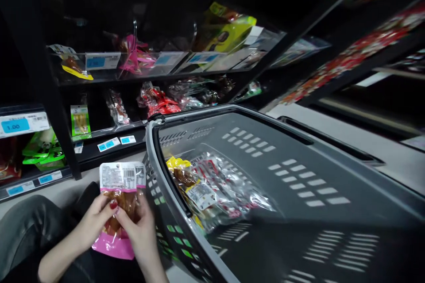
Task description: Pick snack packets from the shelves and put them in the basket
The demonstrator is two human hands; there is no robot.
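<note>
The person's left hand [91, 223] and right hand [139, 225] are holding up a pink-edged packet [119, 185] above the lap, with a bent knee [29, 225] showing to the left. Both thumbs are pressing on the front of the packet, their tips nearly meeting at its middle, and the hands are gripping it from either side; the packet is hiding most of the other fingers, so how they are lying cannot be told. It is standing roughly upright, its white label at the top and its pink band at the bottom, and by its look it is unopened.

Just right of the hands, a grey basket [285, 146] is standing with its mouth open. The pink-edged packet is being held outside it, beyond the near rim. Inside, a yellow packet [182, 177] and some clear packets [229, 190] with red marks are lying together at the near end; how many cannot be counted. As far as progress goes, those are already resting in the basket, while the pink-edged packet is not yet in it. How much is left cannot be judged from here.

Farther off, green packets [44, 150] and red packets [161, 101] are lying on the low shelf. Above them, pink packets [136, 53] are hanging beside a large yellow-green bag [226, 35]. At far right, a row of red goods [358, 48] is blurring into streaks.
</note>
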